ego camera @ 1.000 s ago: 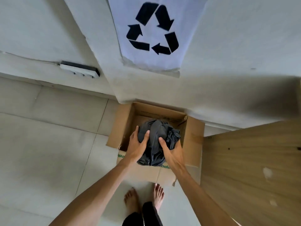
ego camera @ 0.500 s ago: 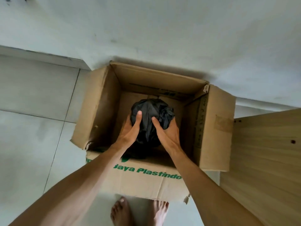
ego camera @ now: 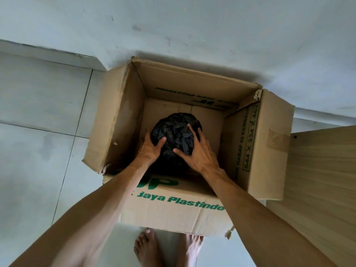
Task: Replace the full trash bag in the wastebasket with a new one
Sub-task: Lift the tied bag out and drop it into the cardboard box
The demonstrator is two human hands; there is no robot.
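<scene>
The left hand (ego camera: 149, 151) cups the near left side of the black trash bag (ego camera: 174, 132), its thumb curled over the top of the plastic and its fingers hidden behind the bulge. The right hand (ego camera: 196, 151) holds the bag from the near right, fingers spread and bent over the crumpled, bunched top, thumb pressed against the front. Both bare forearms reach down from the lower edge of the view.

The bag is a rounded, full bundle deep inside an open cardboard box (ego camera: 125, 116), toward its middle; whether it rests on the bottom or hangs just above it cannot be told. The box stands on the floor (ego camera: 38, 141) of pale tiles, its flaps folded outward, the near flap printed in green with "Jaya Plastindo". The far side of the box is against a white wall (ego camera: 173, 26). Just to the right of the box stands a light wooden panel (ego camera: 317, 180), touching or nearly touching the right flap. Two bare feet (ego camera: 146, 247) stand on the tiles just below the near flap.
</scene>
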